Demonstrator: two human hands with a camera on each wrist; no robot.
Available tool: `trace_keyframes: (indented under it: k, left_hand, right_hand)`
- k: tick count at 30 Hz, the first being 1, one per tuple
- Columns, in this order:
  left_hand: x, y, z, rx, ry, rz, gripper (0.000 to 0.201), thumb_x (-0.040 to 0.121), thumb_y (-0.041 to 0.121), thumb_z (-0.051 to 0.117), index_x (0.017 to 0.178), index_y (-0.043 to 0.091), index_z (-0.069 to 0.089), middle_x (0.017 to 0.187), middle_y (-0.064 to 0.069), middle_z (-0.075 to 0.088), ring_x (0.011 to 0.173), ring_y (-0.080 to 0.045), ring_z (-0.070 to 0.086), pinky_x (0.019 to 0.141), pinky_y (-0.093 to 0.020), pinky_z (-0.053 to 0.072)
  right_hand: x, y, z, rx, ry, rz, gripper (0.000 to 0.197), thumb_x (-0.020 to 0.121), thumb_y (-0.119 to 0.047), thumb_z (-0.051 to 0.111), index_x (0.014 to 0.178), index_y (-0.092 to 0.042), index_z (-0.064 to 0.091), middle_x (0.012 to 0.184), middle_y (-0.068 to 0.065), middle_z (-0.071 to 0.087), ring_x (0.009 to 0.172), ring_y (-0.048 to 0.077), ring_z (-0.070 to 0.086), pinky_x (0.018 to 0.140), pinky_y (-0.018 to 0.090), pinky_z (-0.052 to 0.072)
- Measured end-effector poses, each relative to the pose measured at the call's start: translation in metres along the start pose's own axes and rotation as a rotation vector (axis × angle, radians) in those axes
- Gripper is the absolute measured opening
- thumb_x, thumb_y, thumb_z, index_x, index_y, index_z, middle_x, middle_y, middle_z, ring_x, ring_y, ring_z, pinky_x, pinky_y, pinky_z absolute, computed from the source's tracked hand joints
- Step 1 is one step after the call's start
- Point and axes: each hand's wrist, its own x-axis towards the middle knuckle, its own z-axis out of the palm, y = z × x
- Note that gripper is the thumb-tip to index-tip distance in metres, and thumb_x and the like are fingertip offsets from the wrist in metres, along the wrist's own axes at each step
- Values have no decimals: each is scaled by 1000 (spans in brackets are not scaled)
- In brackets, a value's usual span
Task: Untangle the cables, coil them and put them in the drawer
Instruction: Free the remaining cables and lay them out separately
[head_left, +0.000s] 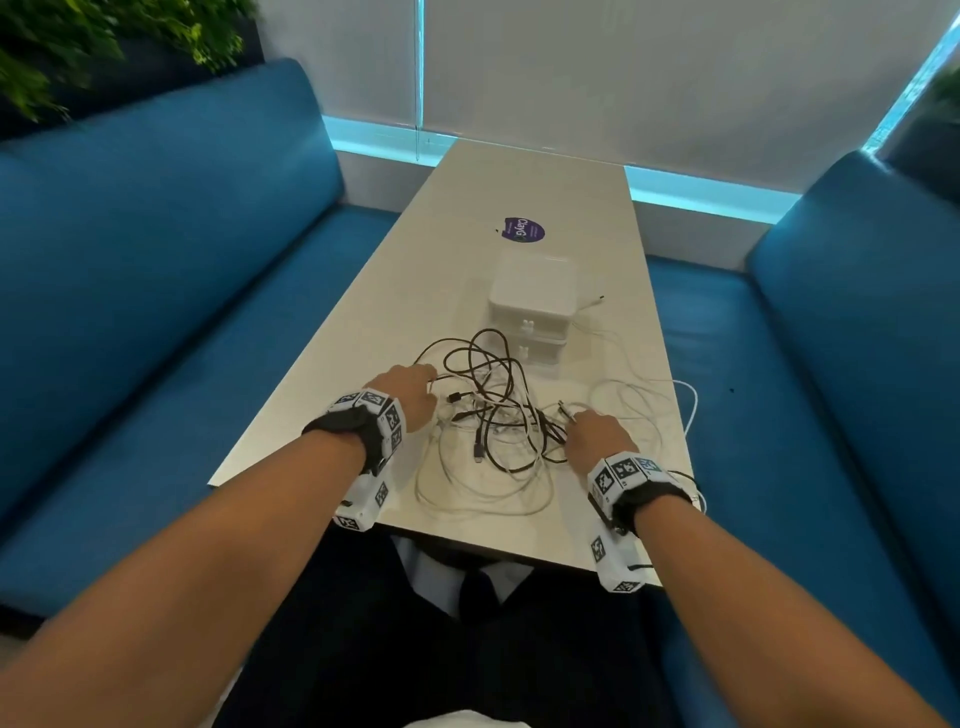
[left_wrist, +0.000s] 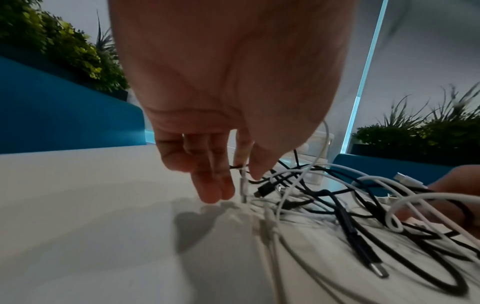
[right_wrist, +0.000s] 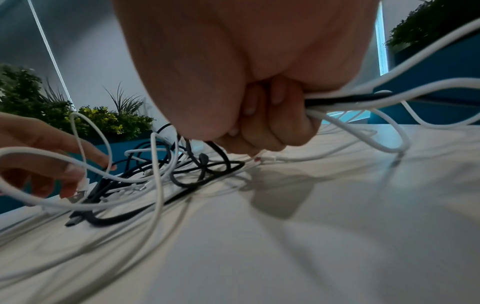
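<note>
A tangle of black and white cables (head_left: 498, 415) lies on the near end of the white table (head_left: 332, 395). My left hand (head_left: 415, 389) is at the tangle's left edge. In the left wrist view my left hand (left_wrist: 249, 170) pinches a thin white cable (left_wrist: 243, 185) between thumb and forefinger, the other fingers pointing down. My right hand (head_left: 589, 431) is at the tangle's right side. In the right wrist view that hand (right_wrist: 259, 127) is curled in a fist round a bundle of white and black cables (right_wrist: 345, 100). A white two-drawer box (head_left: 532, 306) stands behind the tangle, both drawers shut.
Blue benches (head_left: 156, 312) flank the table on both sides. A purple round sticker (head_left: 524, 229) lies beyond the drawer box. A white cable loop (head_left: 693, 410) reaches the table's right edge. The near table edge (head_left: 519, 545) is just below my wrists. Plants stand behind the benches.
</note>
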Motion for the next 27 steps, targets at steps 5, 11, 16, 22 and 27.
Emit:
trace_keyframes:
  k: [5,11,16,22,27]
  left_hand:
    - [0,12,-3,16,108,18,24,95,15,43,108,20,63,109,-11,65,93,-33,63,80,-39,54]
    - [3,7,-32,62,285,-90,17,97,16,40,100,15,57,99,-11,62,79,-31,55,69,-37,46]
    - [2,11,-32,-137,358,-55,26,97,20,41,115,24,61,106,-10,66,91,-34,62,79,-40,52]
    - [-7,49,-30,-457,301,200,37,83,33,32,105,31,62,93,1,72,87,-27,65,78,-43,55]
    - [-10,78,-21,-494,126,349,36,95,6,47,124,19,65,116,-9,70,101,-30,66,90,-46,53]
  right_hand:
    - [-2,2,-1,-15,-2,-1,27,92,-14,41,106,-10,63,107,14,65,95,34,64,78,37,52]
    - [1,15,-7,-49,62,20,26,98,-17,39,110,-10,61,108,13,65,97,33,63,73,34,45]
    - [2,20,-10,24,176,0,28,102,-25,33,112,-12,56,104,15,63,94,36,61,72,35,44]
    - [2,10,-2,-15,-17,-116,30,101,-26,37,108,-9,61,108,15,66,95,33,63,73,33,46]
    - [-6,-9,3,23,-79,-265,30,102,-26,39,108,-8,63,105,17,67,96,35,62,71,31,42]
